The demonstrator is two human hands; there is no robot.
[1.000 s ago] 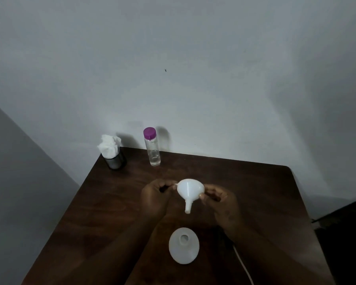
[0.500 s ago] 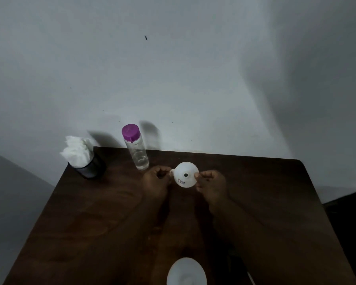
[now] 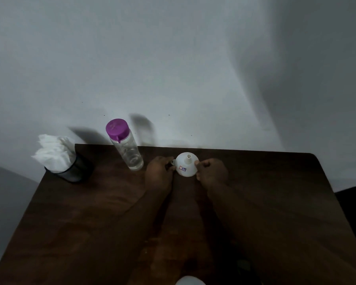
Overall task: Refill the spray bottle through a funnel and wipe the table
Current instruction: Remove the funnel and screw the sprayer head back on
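Both hands, left hand [image 3: 159,174] and right hand [image 3: 211,173], pinch the funnel [image 3: 185,166] upside down at twelve o'clock on the counter [image 3: 275,202]. I judge: next, spout into spray bottle [image 3: 190,281], six o'clock.

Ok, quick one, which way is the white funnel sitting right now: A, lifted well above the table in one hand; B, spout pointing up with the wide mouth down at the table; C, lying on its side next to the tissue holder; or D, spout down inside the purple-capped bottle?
B: the funnel has its narrow spout up and wide mouth down at the table, pinched between the left hand and right hand.
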